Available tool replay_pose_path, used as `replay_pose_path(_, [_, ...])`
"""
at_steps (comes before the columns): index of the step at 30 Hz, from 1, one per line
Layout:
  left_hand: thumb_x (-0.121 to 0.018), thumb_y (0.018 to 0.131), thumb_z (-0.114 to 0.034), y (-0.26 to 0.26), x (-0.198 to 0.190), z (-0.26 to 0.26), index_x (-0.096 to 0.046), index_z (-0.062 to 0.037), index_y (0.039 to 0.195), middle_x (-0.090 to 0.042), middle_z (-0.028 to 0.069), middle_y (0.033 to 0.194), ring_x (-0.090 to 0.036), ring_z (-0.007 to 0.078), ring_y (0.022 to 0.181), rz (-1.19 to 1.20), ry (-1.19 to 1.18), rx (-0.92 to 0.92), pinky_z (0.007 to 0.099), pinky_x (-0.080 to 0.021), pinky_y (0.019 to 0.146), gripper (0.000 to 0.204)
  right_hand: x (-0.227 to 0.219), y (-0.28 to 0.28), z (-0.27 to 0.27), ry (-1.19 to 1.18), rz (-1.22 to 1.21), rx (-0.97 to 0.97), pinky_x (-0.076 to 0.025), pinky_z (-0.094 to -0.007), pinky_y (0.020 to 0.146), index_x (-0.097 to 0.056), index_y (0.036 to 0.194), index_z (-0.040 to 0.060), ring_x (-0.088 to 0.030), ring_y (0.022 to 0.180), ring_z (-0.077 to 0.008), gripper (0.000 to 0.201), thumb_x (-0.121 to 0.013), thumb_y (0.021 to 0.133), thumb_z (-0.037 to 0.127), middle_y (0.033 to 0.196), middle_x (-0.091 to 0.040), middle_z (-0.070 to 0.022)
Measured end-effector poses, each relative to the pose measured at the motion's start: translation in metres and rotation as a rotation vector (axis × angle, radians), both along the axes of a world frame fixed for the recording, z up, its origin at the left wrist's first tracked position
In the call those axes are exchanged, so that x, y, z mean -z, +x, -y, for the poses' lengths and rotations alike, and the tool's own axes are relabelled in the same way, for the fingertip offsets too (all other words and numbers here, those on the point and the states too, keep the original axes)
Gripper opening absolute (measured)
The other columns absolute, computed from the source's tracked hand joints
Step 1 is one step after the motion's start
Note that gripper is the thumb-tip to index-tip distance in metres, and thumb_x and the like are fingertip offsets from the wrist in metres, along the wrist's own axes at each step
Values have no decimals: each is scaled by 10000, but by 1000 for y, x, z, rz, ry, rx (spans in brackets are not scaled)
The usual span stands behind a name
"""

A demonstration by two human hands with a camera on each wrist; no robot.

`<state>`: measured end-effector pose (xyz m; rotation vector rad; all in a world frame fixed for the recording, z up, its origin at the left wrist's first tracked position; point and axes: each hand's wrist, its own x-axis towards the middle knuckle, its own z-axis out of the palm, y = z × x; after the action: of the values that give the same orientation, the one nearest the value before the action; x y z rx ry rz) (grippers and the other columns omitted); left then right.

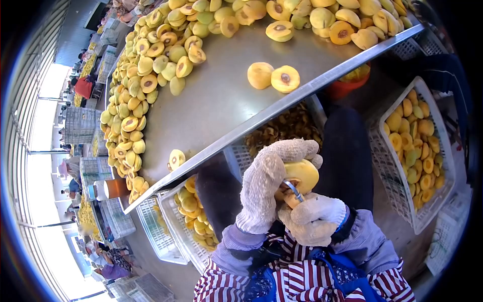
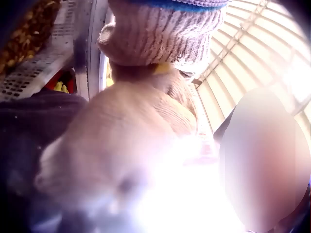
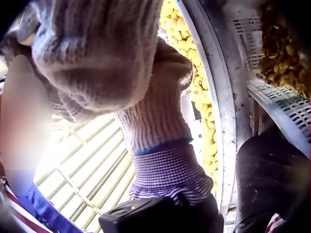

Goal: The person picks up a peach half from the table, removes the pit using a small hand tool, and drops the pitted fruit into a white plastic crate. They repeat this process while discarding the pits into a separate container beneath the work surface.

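Both hands wear knitted white gloves and meet over the lap in the head view. My left hand (image 1: 266, 173) curls round a yellow peach half (image 1: 304, 173), its fingers over the far side. In my right hand (image 1: 317, 219) is a pitting tool with a thin curved metal blade (image 1: 292, 188); the fist hides its handle. The blade lies against the peach's cut side, by the brownish pit area. In the wrist views, gloves fill much of the picture and mostly hide the fruit.
A metal table (image 1: 206, 85) with a raised edge bears many peach halves (image 1: 146, 65). Under its edge stands a crate of brown pits (image 1: 287, 126). White crates hold peaches at right (image 1: 422, 146) and left (image 1: 196, 211). An orange-red bucket (image 1: 342, 88) stands beneath the table.
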<state>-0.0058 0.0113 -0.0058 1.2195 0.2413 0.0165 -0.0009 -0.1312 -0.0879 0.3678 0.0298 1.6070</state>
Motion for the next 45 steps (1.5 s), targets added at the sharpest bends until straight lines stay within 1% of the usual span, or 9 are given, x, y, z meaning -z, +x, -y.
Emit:
replay_pose_path(11, [-562, 965, -511, 3, -4, -1, -498, -27, 1319, -600, 203, 1239, -648, 316, 1094, -215, -505, -214, 350, -622, 654, 603, 9, 1, -5, -32, 77, 24, -503, -249, 571, -554, 1160, 77, -594, 685, -104, 255, -561, 1000, 277, 839, -597, -6])
replay_pose_path(14, [-520, 997, -479, 5, 20, -18, -500, -55, 1321, -607, 167, 1247, -641, 301, 1111, -112, -560, -238, 363, -612, 650, 535, -16, 9, 1, -274, 390, -109, -503, -222, 618, -569, 1095, 63, -609, 757, -88, 185, -584, 980, 207, 862, -593, -2])
replay_pose_path(17, [-488, 1025, -427, -3, 27, -40, -508, -67, 1306, -611, 138, 1240, -649, 273, 1096, -84, -479, -311, 383, -623, 667, 457, -27, 17, 1, -306, 520, -78, -431, -218, 483, -570, 915, 38, -552, 573, -85, 128, -576, 957, 160, 717, -565, -13])
replay_pose_path(23, [-465, 1043, -376, -83, 10, -136, -576, -64, 1254, -604, 92, 1184, -651, 206, 1005, -74, 460, -694, 361, -617, 740, 392, -45, 22, -14, -689, 684, 180, -336, -267, 299, -531, 726, 21, -407, 303, -140, 225, -543, 927, 121, 465, -456, -33])
replay_pose_path(27, [-658, 900, -240, -125, 20, -220, -706, -71, 1044, -664, 131, 1141, -631, 310, 1043, -250, 2262, -288, 400, -479, 952, 228, -43, 21, -26, -858, 811, 81, -334, -267, 312, -568, 770, 12, -432, 327, -131, 233, -604, 924, 183, 482, -496, -45])
replay_pose_path(30, [-684, 873, -310, -83, 24, -235, -675, -92, 1135, -636, 124, 1231, -606, 340, 1114, -447, 1461, -475, 439, -437, 1013, 340, -47, 17, -37, -946, 918, 39, -323, -262, 318, -573, 776, 17, -435, 337, -121, 236, -618, 923, 196, 490, -505, -43])
replay_pose_path(33, [-733, 805, -419, -30, 25, -245, -599, -114, 1257, -612, 139, 1275, -600, 338, 1158, -962, 1521, -258, 434, -424, 1031, 562, -47, 19, -39, -942, 935, -22, -314, -249, 327, -572, 777, 30, -429, 344, -110, 249, -627, 926, 222, 500, -508, -34])
replay_pose_path(39, [-783, 760, -437, -9, 37, -251, -502, -125, 1373, -666, 157, 1202, -642, 288, 1120, -723, 1542, -170, 368, -456, 988, 743, -42, 20, -41, -886, 970, -36, -305, -200, 351, -565, 836, 68, -438, 386, -61, 254, -661, 922, 287, 545, -524, 3])
replay_pose_path(45, [-810, 769, -219, -11, 43, -238, -537, -94, 1148, -691, 85, 1074, -668, 182, 967, -606, 1282, -290, 311, -534, 828, 483, -47, 17, -42, -890, 1106, -16, -334, -185, 366, -567, 974, 83, -457, 419, -39, 242, -660, 935, 302, 599, -541, 19])
